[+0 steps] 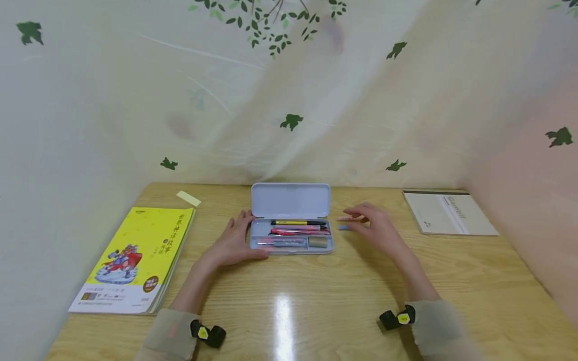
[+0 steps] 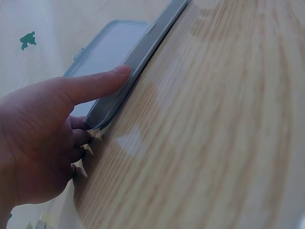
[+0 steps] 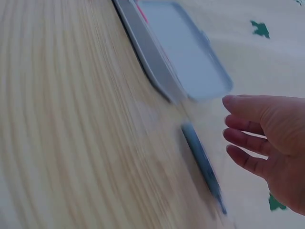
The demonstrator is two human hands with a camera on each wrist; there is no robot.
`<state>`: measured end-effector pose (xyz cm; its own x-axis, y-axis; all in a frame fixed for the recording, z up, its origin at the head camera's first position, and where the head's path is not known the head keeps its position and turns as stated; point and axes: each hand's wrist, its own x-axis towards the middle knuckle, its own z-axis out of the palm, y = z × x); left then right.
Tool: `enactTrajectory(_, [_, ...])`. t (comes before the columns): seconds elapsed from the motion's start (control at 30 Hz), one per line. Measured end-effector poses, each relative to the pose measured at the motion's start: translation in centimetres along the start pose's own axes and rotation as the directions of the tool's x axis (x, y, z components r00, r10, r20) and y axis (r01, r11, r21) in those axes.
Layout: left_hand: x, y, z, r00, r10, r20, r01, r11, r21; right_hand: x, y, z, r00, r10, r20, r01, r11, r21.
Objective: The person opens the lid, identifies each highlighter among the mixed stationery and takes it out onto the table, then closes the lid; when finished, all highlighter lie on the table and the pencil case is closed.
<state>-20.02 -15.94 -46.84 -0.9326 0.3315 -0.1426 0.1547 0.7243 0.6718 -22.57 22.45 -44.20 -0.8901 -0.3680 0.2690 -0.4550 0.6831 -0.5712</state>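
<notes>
A light blue pencil case (image 1: 291, 200) lies with its lid raised, pens and highlighters in its tray. At its left end my left hand (image 1: 235, 242) grips it, thumb along the front wall and fingers round the side; the left wrist view shows this thumb on the case edge (image 2: 138, 62). Right of the case my right hand (image 1: 377, 228) hovers over a blue pen (image 1: 344, 227) and a thin pinkish stick (image 1: 346, 218), both partly hidden by the fingers. In the right wrist view the blue pen (image 3: 204, 164) lies on the table, apart from the loosely bent fingers (image 3: 248, 142).
A yellow book (image 1: 135, 250) lies at the left, with a pale yellow strip (image 1: 188, 198) behind it. At the back right is a grey notebook (image 1: 451, 213). A leaf-printed curtain (image 1: 289, 90) hangs behind the wooden table (image 1: 316, 286).
</notes>
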Motion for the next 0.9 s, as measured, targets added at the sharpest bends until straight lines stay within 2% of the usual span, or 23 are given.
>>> enactTrajectory(0.2, [0.0, 0.0, -0.2, 1.000, -0.008, 0.008, 0.008, 1.000, -0.006, 1.7, -3.4, 2.8, 0.998, -0.025, 0.062, 0.020, 0.996, 0.092])
enactTrajectory(0.4, [-0.2, 0.0, -0.2, 1.000, -0.016, 0.009, 0.016, 1.000, -0.005, 3.0, -5.2, 5.0, 0.989, -0.074, 0.125, 0.066, 0.996, 0.067])
enactTrajectory(0.67, [-0.2, 0.1, -0.1, 1.000, -0.016, 0.007, 0.016, 1.000, -0.008, 3.5, -5.5, 6.2, 0.980, -0.081, 0.184, 0.078, 0.997, 0.022])
enactTrajectory(0.9, [-0.2, 0.0, -0.1, 1.000, -0.031, 0.007, 0.031, 0.999, -0.009, 3.3, -5.2, 6.4, 0.980, -0.071, 0.188, 0.074, 0.997, -0.010])
